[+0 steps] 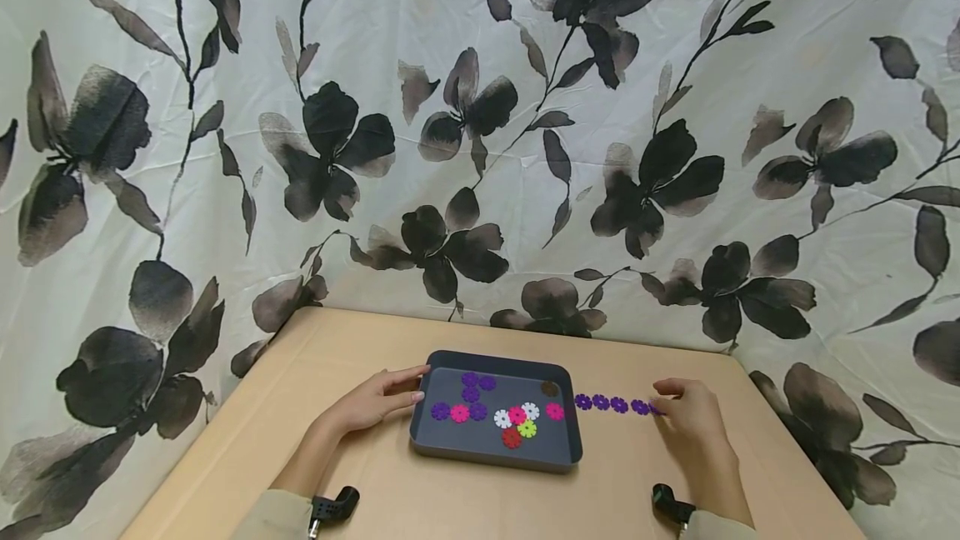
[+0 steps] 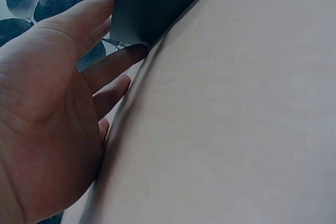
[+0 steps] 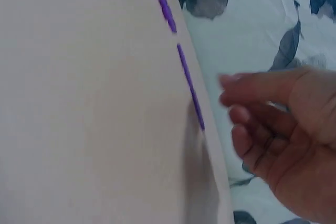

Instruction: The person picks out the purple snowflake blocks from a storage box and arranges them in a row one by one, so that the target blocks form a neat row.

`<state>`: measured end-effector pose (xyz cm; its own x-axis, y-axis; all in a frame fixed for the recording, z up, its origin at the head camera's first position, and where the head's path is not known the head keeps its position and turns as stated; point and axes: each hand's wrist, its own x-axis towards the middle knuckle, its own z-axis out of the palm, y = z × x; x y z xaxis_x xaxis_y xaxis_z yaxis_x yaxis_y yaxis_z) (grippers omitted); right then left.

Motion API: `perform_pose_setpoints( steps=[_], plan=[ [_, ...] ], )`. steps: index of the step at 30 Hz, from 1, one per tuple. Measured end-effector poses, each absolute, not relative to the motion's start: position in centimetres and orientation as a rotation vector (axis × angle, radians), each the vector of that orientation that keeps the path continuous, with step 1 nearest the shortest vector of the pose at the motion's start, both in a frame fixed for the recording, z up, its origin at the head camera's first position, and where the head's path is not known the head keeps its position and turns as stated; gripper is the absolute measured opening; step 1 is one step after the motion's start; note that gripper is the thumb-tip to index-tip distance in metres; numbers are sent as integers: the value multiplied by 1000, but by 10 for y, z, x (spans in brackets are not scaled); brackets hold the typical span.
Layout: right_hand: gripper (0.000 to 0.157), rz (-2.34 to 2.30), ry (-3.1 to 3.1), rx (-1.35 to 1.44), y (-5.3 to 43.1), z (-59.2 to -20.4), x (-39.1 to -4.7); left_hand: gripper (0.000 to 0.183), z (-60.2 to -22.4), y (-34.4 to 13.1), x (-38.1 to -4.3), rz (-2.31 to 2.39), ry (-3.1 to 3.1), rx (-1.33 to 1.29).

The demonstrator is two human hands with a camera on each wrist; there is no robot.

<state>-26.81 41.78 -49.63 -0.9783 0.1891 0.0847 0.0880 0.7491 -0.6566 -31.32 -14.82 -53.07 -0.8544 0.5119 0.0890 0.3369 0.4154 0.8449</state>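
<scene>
A dark grey tray (image 1: 487, 450) holds several small notched flower-shaped discs in purple, pink, white, red, yellow-green and brown. My left hand (image 1: 369, 400) is at the tray's left side, its extended fingertips against the wall. The left wrist view shows those fingers (image 2: 116, 66) beside the dark tray side (image 2: 157, 3). To the right of the tray, a row of purple discs (image 1: 618, 404) lies on the table. My right hand (image 1: 693, 411) hovers at the row's right end, fingers loosely bent. Nothing shows between its fingertips in the right wrist view, where the purple discs (image 3: 190, 85) lie apart from them.
The tray and row lie on a light wood-coloured table (image 1: 360, 340). Behind and around it hangs a white cloth (image 1: 555, 190) with dark flowers. A black wrist device (image 1: 336, 505) sits at the left sleeve, and another (image 1: 671, 502) at the right.
</scene>
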Motion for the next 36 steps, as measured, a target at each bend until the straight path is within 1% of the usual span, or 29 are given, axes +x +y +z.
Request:
perform_pose_setpoints(
  steps=[5,12,19,24,29,31,36],
  plan=[
    [30,1056,-2666,-36,403,-492,-277,60,-530,-149,-314,1423,2472,744],
    [33,1272,-2533,77,376,-485,-287,60,-531,-149,-312,1428,2471,746],
    [34,1475,-2457,178,331,-477,-292,59,-532,-149,-311,1455,2434,784],
    [29,1549,-2472,265,289,-461,-292,59,-532,-149,-310,1462,2427,793],
    [25,1532,-2516,421,255,-463,-297,61,-531,-148,-309,1437,2461,758],
    [25,1542,-2517,473,246,-471,-303,62,-530,-148,-310,1428,2471,747],
    [25,1516,-2548,604,227,-474,-308,62,-530,-147,-312,1430,2471,764]
  ],
)
